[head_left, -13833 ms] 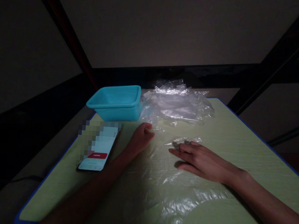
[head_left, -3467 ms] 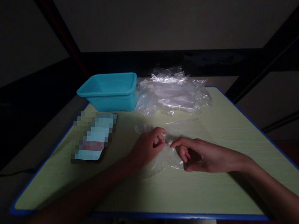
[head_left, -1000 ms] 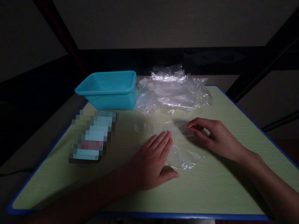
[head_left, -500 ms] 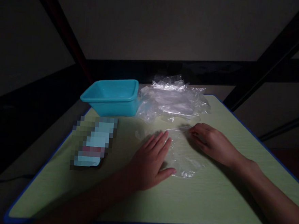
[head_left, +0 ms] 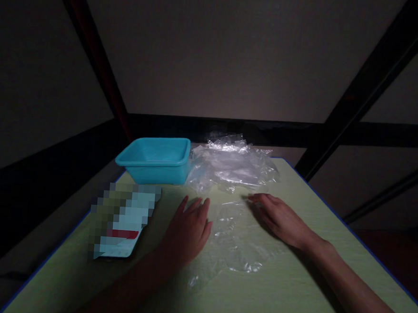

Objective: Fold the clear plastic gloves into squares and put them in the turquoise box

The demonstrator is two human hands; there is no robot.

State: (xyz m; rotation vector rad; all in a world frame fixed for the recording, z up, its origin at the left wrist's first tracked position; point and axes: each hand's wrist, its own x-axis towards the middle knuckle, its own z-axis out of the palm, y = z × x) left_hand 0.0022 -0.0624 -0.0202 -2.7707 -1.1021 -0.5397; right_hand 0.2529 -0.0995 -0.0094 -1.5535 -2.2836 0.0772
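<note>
On a pale green table [head_left: 292, 296] w/ blue edging, in dim light, two bare hands lie palm-down at either side of a crinkled piece of clear plastic film [head_left: 237, 242]. The film lies flat at approx. the table's centre, between the hands.

Left hand [head_left: 187, 231]: released, fingers straight and slightly spread, pointing away from the viewer, gripping nothing. It sits at the film's left edge. The film is too see-through to tell whether the hand is on it or just beside it.

Right hand [head_left: 279, 218]: also released and flat, fingers stretched toward the far left, resting on the film's far-right part. Nothing is pinched or clenched.

Beyond the hands, near the far edge, sits a loose pile of clear plastic [head_left: 231, 165], rumpled and shiny. Just left of it, seemingly touching, stands a teal plastic tub [head_left: 157, 158], rectangular, open side up. Its inside is too dark to see.

Left of the left hand lies a phone [head_left: 123, 227], screen lit, mostly pixelated, w/ a red bar showing.

Dark beams [head_left: 364, 86] cross a plain wall in the bkgd.
</note>
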